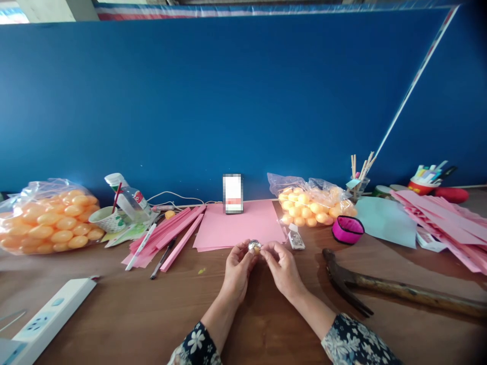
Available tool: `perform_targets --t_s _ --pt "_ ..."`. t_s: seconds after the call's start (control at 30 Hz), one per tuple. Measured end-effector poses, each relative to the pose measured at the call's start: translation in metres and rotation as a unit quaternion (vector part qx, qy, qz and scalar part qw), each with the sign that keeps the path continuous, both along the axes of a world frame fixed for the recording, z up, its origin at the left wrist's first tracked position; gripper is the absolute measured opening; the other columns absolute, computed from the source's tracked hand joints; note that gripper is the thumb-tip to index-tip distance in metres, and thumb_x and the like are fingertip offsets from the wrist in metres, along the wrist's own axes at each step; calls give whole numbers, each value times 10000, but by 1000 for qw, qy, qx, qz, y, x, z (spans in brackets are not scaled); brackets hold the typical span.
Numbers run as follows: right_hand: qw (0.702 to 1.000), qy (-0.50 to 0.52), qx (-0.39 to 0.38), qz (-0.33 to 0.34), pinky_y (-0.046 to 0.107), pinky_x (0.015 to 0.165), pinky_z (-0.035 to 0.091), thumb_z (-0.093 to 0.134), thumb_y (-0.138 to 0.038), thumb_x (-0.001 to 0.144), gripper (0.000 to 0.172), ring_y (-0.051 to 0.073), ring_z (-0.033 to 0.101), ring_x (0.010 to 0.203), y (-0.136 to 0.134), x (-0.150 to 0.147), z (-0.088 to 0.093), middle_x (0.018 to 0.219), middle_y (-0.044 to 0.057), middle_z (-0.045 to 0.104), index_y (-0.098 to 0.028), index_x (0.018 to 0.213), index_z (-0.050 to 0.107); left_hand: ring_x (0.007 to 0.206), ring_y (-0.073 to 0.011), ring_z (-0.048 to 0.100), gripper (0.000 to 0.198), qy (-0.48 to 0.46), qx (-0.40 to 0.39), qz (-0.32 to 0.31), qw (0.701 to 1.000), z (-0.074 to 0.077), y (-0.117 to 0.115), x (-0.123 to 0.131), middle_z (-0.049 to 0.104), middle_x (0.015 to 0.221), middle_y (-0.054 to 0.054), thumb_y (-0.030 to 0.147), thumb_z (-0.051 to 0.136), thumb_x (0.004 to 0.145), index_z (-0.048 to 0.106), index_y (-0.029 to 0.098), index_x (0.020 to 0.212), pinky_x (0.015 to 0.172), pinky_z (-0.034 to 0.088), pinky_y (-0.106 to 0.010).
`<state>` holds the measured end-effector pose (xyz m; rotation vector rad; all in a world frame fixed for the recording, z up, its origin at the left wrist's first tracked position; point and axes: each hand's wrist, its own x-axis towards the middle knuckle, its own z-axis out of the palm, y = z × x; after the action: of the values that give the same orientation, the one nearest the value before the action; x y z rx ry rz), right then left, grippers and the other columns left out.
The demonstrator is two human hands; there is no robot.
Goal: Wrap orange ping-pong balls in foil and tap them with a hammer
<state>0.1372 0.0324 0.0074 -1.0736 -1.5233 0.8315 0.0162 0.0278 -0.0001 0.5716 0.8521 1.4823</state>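
A small, shiny silver piece that looks like foil [254,245], with a yellowish patch at its lower edge, is held up between my fingertips. My left hand [238,271] grips its left side between thumb and fingers. From the other side, the thumb and index finger of my right hand [282,268] pinch its right edge. What lies inside the foil is hidden. Just beyond my hands are pink paper sheets [236,228] on the brown table [171,314]. Close to my right hand sits a small white box [296,238].
A phone [233,195] stands upright behind the paper. Bags of orange balls [57,218] flank it. Right are a pink band [347,229] and a hammer [380,284]; left are pink strips [171,230], pens, a paper cup [108,219], a bottle [131,197] and a power strip [53,317].
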Motion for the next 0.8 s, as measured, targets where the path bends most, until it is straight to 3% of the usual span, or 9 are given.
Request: perform_targets --t_s 0.8 --pt "999 11 13 28 267 700 444 536 -229 822 95 172 566 760 2 -1 -2 786 30 597 -192 754 591 877 -147 605 318 -11 0 8 1000 3 -2 2 648 954 -59 194 710 653 582 162 941 816 471 -284"
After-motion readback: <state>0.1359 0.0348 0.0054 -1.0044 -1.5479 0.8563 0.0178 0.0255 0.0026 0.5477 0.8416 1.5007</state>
